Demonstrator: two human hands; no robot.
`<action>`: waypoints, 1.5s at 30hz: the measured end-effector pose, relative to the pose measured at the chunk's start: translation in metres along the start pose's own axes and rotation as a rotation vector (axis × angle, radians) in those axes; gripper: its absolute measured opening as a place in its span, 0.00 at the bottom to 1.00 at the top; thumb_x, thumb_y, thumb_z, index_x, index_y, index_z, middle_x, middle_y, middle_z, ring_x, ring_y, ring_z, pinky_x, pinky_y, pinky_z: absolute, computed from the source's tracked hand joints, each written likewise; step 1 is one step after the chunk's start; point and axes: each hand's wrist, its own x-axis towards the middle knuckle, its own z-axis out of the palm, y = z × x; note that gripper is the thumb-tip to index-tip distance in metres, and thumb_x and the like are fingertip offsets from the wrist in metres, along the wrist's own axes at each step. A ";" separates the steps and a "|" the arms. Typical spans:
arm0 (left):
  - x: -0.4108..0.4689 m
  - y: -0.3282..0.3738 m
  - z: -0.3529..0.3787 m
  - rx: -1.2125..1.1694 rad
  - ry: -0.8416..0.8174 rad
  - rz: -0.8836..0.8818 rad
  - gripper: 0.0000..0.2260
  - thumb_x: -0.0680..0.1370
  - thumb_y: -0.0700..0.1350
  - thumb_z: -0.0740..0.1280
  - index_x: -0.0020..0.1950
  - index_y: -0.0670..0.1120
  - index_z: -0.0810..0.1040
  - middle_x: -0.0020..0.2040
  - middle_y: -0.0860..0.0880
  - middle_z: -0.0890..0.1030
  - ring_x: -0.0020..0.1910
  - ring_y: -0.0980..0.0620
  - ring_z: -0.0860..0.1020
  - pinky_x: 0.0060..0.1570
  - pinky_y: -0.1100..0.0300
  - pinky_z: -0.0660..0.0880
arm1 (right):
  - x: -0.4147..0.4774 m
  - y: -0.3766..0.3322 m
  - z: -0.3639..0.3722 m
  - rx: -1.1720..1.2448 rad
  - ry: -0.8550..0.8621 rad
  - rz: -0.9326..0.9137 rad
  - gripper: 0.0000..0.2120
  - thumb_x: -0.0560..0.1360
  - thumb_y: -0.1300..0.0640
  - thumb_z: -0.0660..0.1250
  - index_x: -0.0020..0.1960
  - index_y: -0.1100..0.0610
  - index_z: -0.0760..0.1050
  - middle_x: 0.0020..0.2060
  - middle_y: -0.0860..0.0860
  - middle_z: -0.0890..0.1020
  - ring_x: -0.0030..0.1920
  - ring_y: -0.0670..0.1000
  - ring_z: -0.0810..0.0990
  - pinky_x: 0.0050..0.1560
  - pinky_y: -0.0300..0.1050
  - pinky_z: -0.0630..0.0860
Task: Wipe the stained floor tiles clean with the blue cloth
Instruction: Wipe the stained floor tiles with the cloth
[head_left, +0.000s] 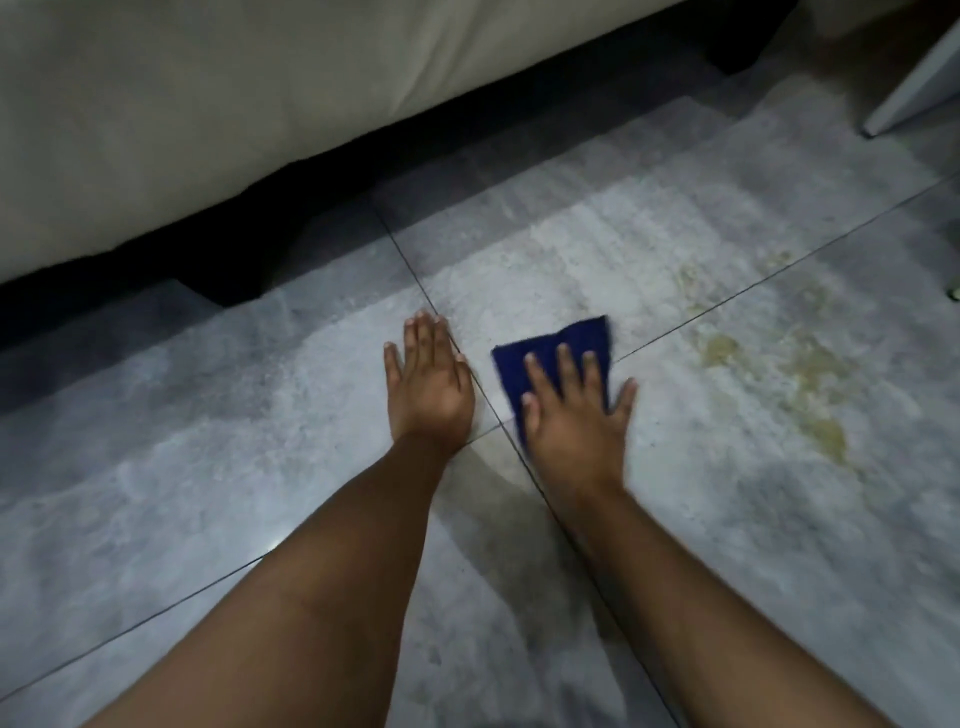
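I see my left hand (428, 382) lying flat on the tiles (208, 415), palm down, fingers straight and close together, holding nothing. Its fingertips sit just beside the grout line (410, 270) that runs from the far left down toward me. My right hand (576, 415) is also flat, fingers spread, pressing down on the cloth (584, 335) without curling round it. The cloth is dark blue and folded, lying on the floor near where the two grout lines cross. Its far edge and far right corner stick out past my fingertips, and the near part is hidden under my palm. The two hands are close, with a narrow strip of bare tile and the grout line between them. To the right of the cloth, apart from it, the stain (800, 374) spreads in yellowish-brown patches on both sides of the second grout line, and a band of unstained tile separates it from the cloth. Ahead and to the left, a pale cushion (208, 104) overhangs the floor, with a dark gap (156, 260) beneath its lower edge. A white panel (904, 88) stands at the far right corner. The tiles toward me and on my left lie open.
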 end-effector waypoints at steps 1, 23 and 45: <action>0.001 -0.001 0.001 0.000 0.002 -0.005 0.25 0.83 0.49 0.46 0.79 0.43 0.47 0.80 0.45 0.46 0.78 0.50 0.42 0.75 0.49 0.38 | 0.010 0.016 -0.003 -0.002 0.005 0.088 0.24 0.81 0.45 0.45 0.77 0.42 0.51 0.78 0.50 0.52 0.77 0.54 0.47 0.70 0.68 0.38; -0.013 0.059 0.000 0.068 -0.064 0.188 0.30 0.83 0.57 0.44 0.79 0.42 0.43 0.80 0.44 0.43 0.78 0.49 0.40 0.75 0.47 0.37 | -0.066 0.087 -0.011 0.098 0.006 0.510 0.26 0.80 0.44 0.38 0.78 0.44 0.44 0.78 0.50 0.46 0.77 0.54 0.41 0.73 0.64 0.39; -0.004 0.162 0.056 0.015 -0.025 0.272 0.32 0.80 0.60 0.44 0.79 0.44 0.42 0.80 0.47 0.43 0.78 0.52 0.39 0.74 0.49 0.32 | 0.038 0.185 -0.027 0.069 0.110 0.549 0.25 0.81 0.44 0.42 0.77 0.41 0.50 0.78 0.49 0.52 0.77 0.54 0.45 0.71 0.67 0.39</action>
